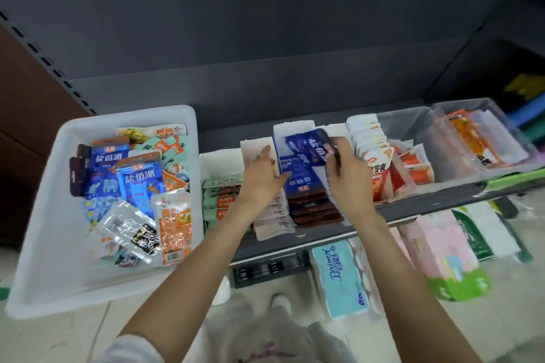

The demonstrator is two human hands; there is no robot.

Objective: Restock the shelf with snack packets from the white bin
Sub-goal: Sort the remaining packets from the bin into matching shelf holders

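Note:
The white bin (38,230) sits at the left, holding several snack packets: blue ones (138,183), an orange one (175,230) and a clear one. On the dark shelf (427,206), white dividers form rows of packets. My right hand (346,174) grips a dark blue snack packet (308,147) over the middle row, above a stack of blue and brown packets (306,197). My left hand (262,177) lies with straight fingers against the white divider (253,147) to the left of that row.
Green packets (219,197) fill the row beside the bin, red and white packets (380,174) the row to the right. Clear bins (418,132) stand at the shelf's right end. Tissue packs (339,274) sit on the lower level.

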